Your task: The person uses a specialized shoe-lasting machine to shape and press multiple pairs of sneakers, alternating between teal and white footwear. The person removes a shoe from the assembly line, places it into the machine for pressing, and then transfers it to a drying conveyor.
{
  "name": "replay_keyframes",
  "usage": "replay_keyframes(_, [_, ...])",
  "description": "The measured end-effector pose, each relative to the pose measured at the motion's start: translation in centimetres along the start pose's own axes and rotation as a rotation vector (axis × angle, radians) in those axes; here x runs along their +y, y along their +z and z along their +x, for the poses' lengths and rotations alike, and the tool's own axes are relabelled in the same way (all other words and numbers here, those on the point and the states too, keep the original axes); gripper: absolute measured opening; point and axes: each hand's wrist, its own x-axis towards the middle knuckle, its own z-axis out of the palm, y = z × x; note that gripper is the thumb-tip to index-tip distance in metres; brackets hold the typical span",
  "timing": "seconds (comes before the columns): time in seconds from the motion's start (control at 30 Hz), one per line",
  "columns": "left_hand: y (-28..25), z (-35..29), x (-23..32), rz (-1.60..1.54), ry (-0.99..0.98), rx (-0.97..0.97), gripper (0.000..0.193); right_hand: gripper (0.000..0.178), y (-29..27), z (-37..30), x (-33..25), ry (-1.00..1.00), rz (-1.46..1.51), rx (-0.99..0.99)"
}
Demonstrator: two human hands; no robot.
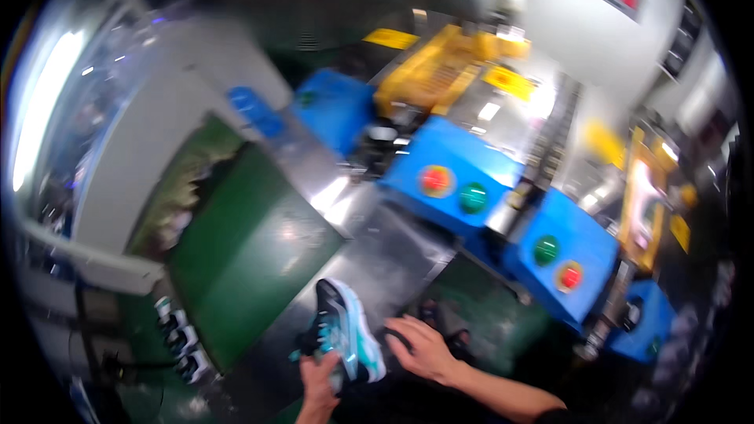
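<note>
A sneaker in black, teal and white is held low in front of me, its toe pointing away. My left hand is closed around its heel end. Just right of the shoe, apart from it, my right hand has its fingers bent, with a gap between thumb and forefinger. Only something dark shows in that gap, and blur hides whether it is an object or the background. A bare metal surface lies beyond the shoe.
A green belt or board slopes along the left. Several shoes stand at lower left. Blue machine housings with red and green push buttons and yellow frames fill the right. A white cabinet stands behind.
</note>
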Motion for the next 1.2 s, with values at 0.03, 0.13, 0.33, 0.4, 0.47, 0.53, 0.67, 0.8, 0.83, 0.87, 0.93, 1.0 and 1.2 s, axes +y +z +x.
replay_keyframes(0.03, [-1.3, 1.1, -0.5, 0.214, 0.074, 0.082, 0.045, 0.021, 1.1, -0.7, -2.2, 0.160, 0.110, -0.001])
replay_keyframes(0.13, [-4.5, 8.5, -5.0, 0.738, 0.322, 0.260, 0.078, 0.014, 4.6, -0.4, -4.9, 0.187, 0.177, -0.147])
replay_keyframes(0.33, [-7.0, 13.9, -6.4, 0.568, 0.215, 0.011, 0.113, 0.030, 10.2, 3.6, -7.2, 0.415, -0.021, -0.372])
replay_keyframes(0.4, [-11.8, 16.6, -7.9, 0.359, 0.019, -0.213, 0.119, 0.026, 14.0, 5.8, -8.2, 0.353, -0.052, -0.309])
replay_keyframes(0.47, [-14.2, 16.3, -4.0, 0.399, 0.204, -0.073, 0.106, 0.026, 16.2, 8.3, -8.9, 0.300, -0.099, -0.317])
replay_keyframes(0.53, [-22.1, 19.5, -3.7, 0.348, 0.324, 0.151, 0.078, 0.036, 19.8, 9.7, -8.4, 0.582, 0.002, -0.405])
replay_keyframes(0.67, [-33.6, 25.9, 6.0, 0.896, 0.419, 0.468, 0.064, 0.021, 26.6, 18.9, -11.2, 0.238, -0.122, -0.490])
replay_keyframes(0.8, [-45.1, 30.7, 7.8, 1.236, 0.521, 0.680, 0.062, 0.045, 38.9, 30.9, -10.3, -0.273, -0.222, -0.835])
replay_keyframes(0.83, [-47.5, 30.8, 7.5, 1.277, 0.476, 0.720, 0.063, 0.048, 43.7, 33.6, -9.9, -0.414, -0.221, -0.930])
replay_keyframes(0.87, [-48.9, 30.8, 6.9, 1.268, 0.474, 0.707, 0.063, 0.052, 48.5, 36.0, -8.9, -0.532, -0.235, -1.036])
replay_keyframes(0.93, [-49.4, 31.2, 6.2, 1.256, 0.520, 0.738, 0.060, 0.062, 57.5, 41.1, -6.7, -0.641, -0.380, -1.320])
replay_keyframes(1.0, [-49.6, 31.4, 6.6, 1.182, 0.530, 0.702, 0.051, 0.076, 63.7, 48.8, -4.0, -1.096, -0.621, -1.301])
replay_keyframes(1.2, [-51.9, 27.7, 8.4, 1.249, 0.480, 0.586, 0.046, 0.051, 67.2, 70.9, -3.3, -0.418, -1.209, -0.830])
